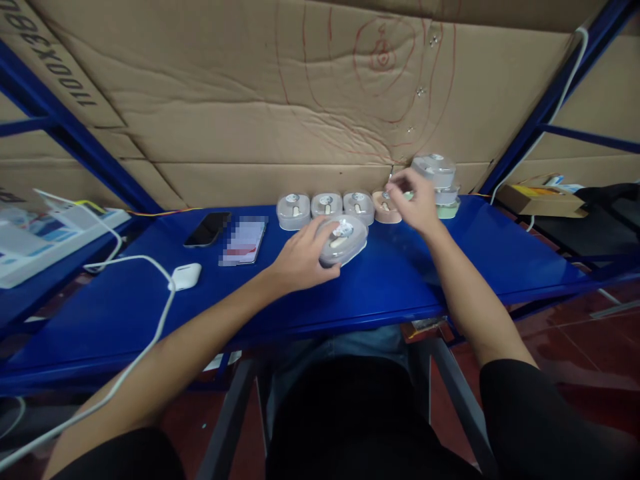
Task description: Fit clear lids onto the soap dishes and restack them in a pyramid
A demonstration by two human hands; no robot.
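Blue table (385, 287): four boxes (294, 212) already stood in a row at centre, others (434, 172) stacked right of it. Our left hand (303, 259) clamped the nearer box (353, 243), outside that row; our right hand's (416, 201) grip we couldn't tell.

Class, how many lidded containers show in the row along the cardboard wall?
4 visible: the leftmost grey container, a second grey container, a third grey container, then the peach container beside the right hand, which may hide more.
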